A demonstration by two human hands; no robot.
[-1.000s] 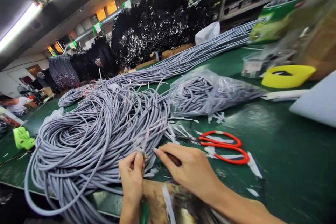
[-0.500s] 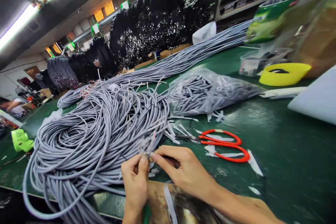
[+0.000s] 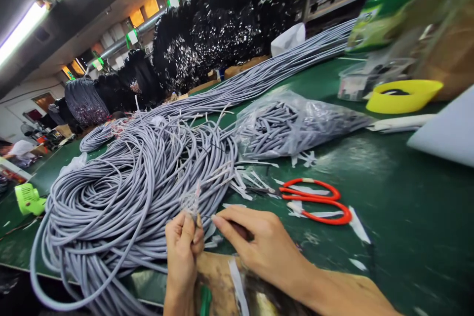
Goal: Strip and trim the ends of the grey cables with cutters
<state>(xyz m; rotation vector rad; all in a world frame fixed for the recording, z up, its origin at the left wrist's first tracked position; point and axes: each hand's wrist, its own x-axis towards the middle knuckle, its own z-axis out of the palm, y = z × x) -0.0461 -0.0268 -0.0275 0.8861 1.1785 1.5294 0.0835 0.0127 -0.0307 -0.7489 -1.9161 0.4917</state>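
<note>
Fingers of my left hand [image 3: 184,237] are closed on a grey cable end [image 3: 190,201] with frayed, whitish strands sticking up above the fingertips. Just to the right, my right hand [image 3: 255,237] has thumb and index finger pinched together, apart from the left; whether anything small is between them is hidden. A large coil of grey cables [image 3: 111,197] lies behind and left of both hands. Red-handled scissors [image 3: 318,200] rest on the green table [image 3: 418,227] to the right, among white strips [image 3: 358,224].
A clear bag of short grey pieces [image 3: 292,123] lies behind the scissors. Farther right are a yellow ring-shaped item [image 3: 405,96] and a green container [image 3: 381,22]. At the far left stands a green fan [image 3: 28,199]. A brown board [image 3: 218,276] lies under the hands.
My left hand has moved slightly left with the cable end, opening a gap from my right hand. The hands' fingertips were together before. The view has shifted slightly.
</note>
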